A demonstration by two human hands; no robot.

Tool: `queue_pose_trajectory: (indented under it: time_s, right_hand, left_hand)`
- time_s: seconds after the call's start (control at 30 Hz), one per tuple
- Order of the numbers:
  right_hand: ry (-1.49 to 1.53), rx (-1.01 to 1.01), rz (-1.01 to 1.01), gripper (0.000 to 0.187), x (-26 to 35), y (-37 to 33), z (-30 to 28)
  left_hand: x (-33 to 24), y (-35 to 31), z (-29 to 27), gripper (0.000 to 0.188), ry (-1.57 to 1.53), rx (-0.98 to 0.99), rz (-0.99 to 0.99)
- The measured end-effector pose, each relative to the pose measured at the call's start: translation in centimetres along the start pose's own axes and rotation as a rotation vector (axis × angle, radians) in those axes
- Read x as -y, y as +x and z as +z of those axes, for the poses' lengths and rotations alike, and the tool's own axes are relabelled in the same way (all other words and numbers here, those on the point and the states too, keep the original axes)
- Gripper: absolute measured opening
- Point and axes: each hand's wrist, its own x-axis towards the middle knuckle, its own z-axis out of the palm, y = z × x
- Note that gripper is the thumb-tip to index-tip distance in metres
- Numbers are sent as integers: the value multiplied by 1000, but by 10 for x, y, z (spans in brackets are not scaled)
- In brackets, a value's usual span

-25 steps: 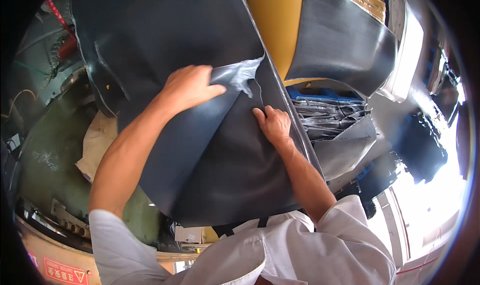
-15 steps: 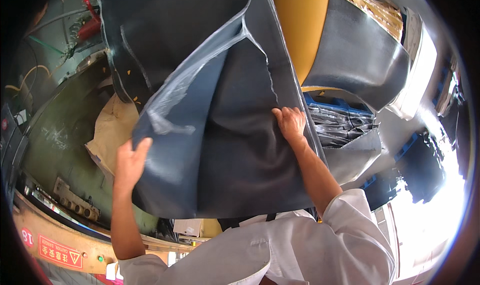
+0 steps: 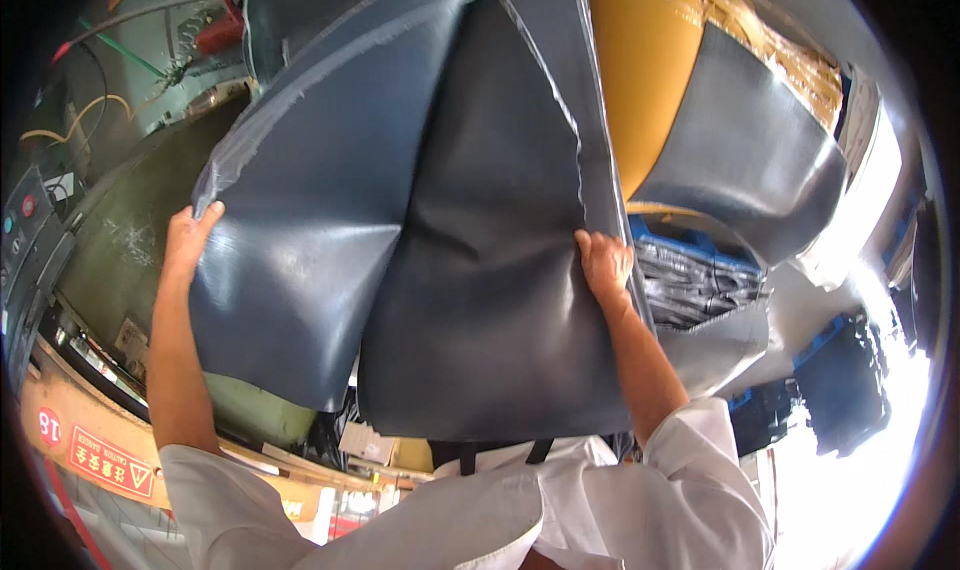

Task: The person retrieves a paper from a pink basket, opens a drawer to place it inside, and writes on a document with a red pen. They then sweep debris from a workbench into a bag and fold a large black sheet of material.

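Note:
A large, flexible dark sheet, rubber-like and shiny, fills the middle of the head view, with its near edge hanging close to my body. Its bluish-grey left part (image 3: 310, 160) bends away from the blacker right part (image 3: 480, 300) along a deep fold. Ragged, pale, film-like trim (image 3: 270, 110) runs along the left border, and another thin strip lines the right side. My left hand (image 3: 192, 238) pinches the left edge, thumb on top. My right hand (image 3: 606, 265) is closed on the sheet near its right edge, fingers curled over the surface.
At the right, a yellow sheet (image 3: 650, 80) and a grey-black sheet (image 3: 750, 140) drape over a stack. Below them sit a blue pallet (image 3: 700, 245) and crumpled dark layers (image 3: 700, 285). A green machine surface (image 3: 120, 240) and an orange panel (image 3: 80, 440) with a warning label lie left.
My left hand has moved left and farther away, drawing the sheet's left part outward and spreading it wider. My right hand has shifted slightly right and nearer, still gripping.

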Motion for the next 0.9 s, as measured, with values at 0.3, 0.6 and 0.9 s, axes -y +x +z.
queue_pose_trajectory:
  time_s: [0.3, 0.6, 0.9]
  right_hand:
    - [411, -44, 102, 100, 83, 125, -91]
    - [-227, -326, -643, 62, 205, 210, -111]
    - [95, 146, 36, 80, 180, 215, -79]
  left_hand:
    - [-124, -190, 53, 50, 37, 151, 30]
    - [-116, -293, 98, 30, -545, 192, -44]
    - [-71, -307, 102, 29, -498, 25, -1]
